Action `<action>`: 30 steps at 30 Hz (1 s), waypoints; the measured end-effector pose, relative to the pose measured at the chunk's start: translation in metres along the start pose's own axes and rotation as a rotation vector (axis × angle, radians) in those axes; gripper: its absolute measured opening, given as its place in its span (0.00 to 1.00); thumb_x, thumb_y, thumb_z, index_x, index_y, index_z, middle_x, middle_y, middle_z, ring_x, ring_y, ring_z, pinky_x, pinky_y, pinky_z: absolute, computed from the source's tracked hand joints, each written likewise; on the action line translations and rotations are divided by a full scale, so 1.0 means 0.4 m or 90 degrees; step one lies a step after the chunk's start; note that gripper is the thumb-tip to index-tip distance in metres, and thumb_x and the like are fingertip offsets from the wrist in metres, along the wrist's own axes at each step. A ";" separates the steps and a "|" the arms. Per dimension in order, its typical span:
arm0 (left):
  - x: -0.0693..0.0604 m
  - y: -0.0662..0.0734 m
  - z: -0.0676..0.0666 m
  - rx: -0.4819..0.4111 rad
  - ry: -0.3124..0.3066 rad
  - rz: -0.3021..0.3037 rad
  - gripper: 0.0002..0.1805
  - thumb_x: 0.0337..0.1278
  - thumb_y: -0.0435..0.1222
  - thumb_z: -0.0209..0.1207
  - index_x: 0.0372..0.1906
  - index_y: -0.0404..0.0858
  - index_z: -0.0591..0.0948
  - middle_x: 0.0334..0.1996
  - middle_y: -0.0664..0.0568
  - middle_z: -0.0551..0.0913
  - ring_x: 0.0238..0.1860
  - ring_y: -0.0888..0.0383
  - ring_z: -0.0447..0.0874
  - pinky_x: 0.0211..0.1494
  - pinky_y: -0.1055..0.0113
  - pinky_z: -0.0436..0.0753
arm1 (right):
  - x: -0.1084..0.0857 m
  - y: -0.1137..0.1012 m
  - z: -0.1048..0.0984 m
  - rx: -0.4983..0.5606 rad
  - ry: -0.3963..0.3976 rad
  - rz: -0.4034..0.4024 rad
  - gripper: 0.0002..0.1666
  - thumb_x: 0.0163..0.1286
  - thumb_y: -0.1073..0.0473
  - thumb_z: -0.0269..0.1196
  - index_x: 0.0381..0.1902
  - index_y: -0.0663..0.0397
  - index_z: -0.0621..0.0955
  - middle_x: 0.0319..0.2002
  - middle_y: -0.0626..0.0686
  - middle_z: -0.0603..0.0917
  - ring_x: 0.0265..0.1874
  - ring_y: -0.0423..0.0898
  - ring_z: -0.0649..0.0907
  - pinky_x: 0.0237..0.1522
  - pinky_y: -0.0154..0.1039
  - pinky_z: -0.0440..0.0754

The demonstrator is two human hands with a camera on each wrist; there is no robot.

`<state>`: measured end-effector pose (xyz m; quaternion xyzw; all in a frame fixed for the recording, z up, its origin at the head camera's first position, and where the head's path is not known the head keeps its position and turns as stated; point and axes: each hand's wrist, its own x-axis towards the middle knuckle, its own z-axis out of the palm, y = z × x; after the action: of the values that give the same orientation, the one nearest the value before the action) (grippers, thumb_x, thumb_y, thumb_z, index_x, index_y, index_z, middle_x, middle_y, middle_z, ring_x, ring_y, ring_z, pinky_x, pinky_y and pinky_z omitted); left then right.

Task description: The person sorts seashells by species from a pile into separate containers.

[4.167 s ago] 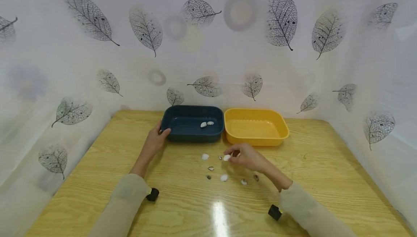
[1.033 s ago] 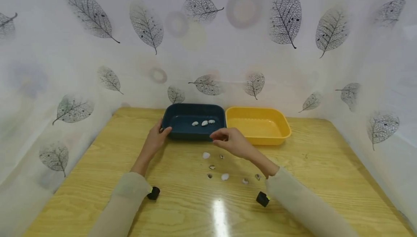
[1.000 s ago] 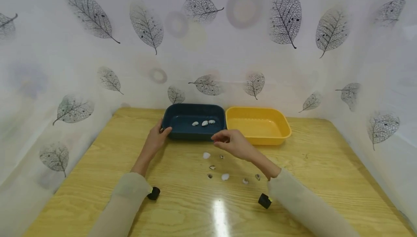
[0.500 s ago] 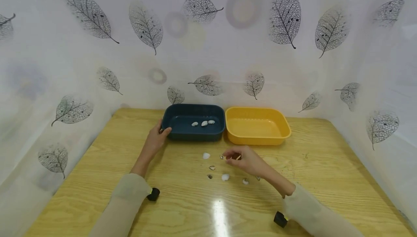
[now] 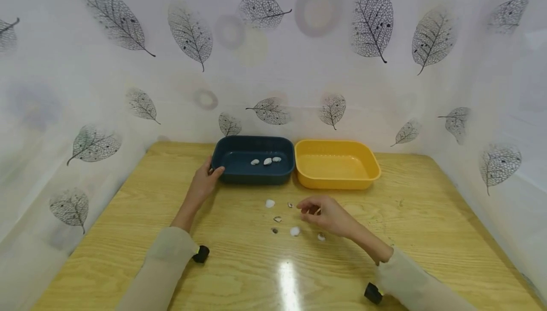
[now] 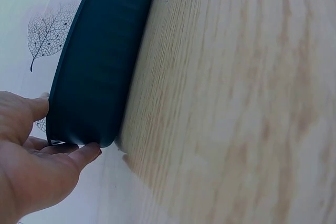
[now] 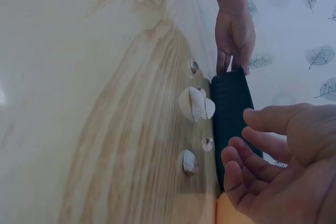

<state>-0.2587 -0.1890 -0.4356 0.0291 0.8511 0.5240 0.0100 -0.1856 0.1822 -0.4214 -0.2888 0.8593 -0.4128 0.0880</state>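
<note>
My left hand grips the left end of a dark blue plastic basin, thumb at its rim and fingers below in the left wrist view. Inside the basin lie three white seashells. My right hand hovers over the table in front of the yellow basin, fingers loosely bent and nothing between them. Left of it are a small dark-marked shell and a white shell. Nearer are another white shell, a brown shell, a thin grey-edged shell and a white-and-brown shell.
A yellow basin stands right against the blue one, with no shells seen in it. Both are at the back of the wooden table, before a leaf-printed curtain. Black wrist cameras hang from both sleeves.
A white shell that my right hand pinched now lies in the blue basin. The right hand has come back from the basin, toward me and to the right. The left hand holds still.
</note>
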 end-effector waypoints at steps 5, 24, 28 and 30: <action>0.003 -0.002 0.001 -0.002 0.000 0.002 0.40 0.84 0.40 0.48 0.81 0.26 0.40 0.81 0.31 0.42 0.79 0.34 0.50 0.79 0.47 0.59 | -0.005 0.009 0.008 0.006 -0.018 -0.005 0.13 0.71 0.66 0.67 0.51 0.68 0.85 0.41 0.53 0.88 0.37 0.42 0.83 0.40 0.37 0.84; 0.003 -0.001 0.006 -0.028 0.009 -0.012 0.39 0.83 0.39 0.48 0.81 0.27 0.42 0.80 0.31 0.46 0.79 0.35 0.50 0.78 0.47 0.60 | -0.014 0.007 0.043 -0.006 -0.062 -0.002 0.17 0.63 0.67 0.74 0.50 0.67 0.85 0.40 0.53 0.85 0.36 0.40 0.81 0.38 0.33 0.83; 0.003 -0.002 0.006 -0.032 0.010 -0.004 0.39 0.83 0.39 0.48 0.81 0.26 0.42 0.80 0.30 0.46 0.79 0.34 0.51 0.78 0.47 0.60 | -0.012 0.009 0.052 -0.040 -0.053 -0.020 0.17 0.58 0.67 0.76 0.47 0.64 0.87 0.36 0.50 0.83 0.33 0.40 0.77 0.35 0.32 0.79; 0.002 -0.002 0.005 -0.032 0.010 -0.004 0.39 0.83 0.38 0.48 0.81 0.26 0.42 0.80 0.30 0.46 0.78 0.34 0.51 0.78 0.47 0.61 | -0.011 0.010 0.057 -0.059 -0.045 -0.026 0.16 0.57 0.68 0.76 0.45 0.62 0.88 0.33 0.49 0.82 0.31 0.40 0.75 0.33 0.31 0.76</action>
<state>-0.2594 -0.1875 -0.4373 0.0222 0.8378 0.5456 0.0054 -0.1750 0.1717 -0.4395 -0.3244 0.8678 -0.3636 0.0968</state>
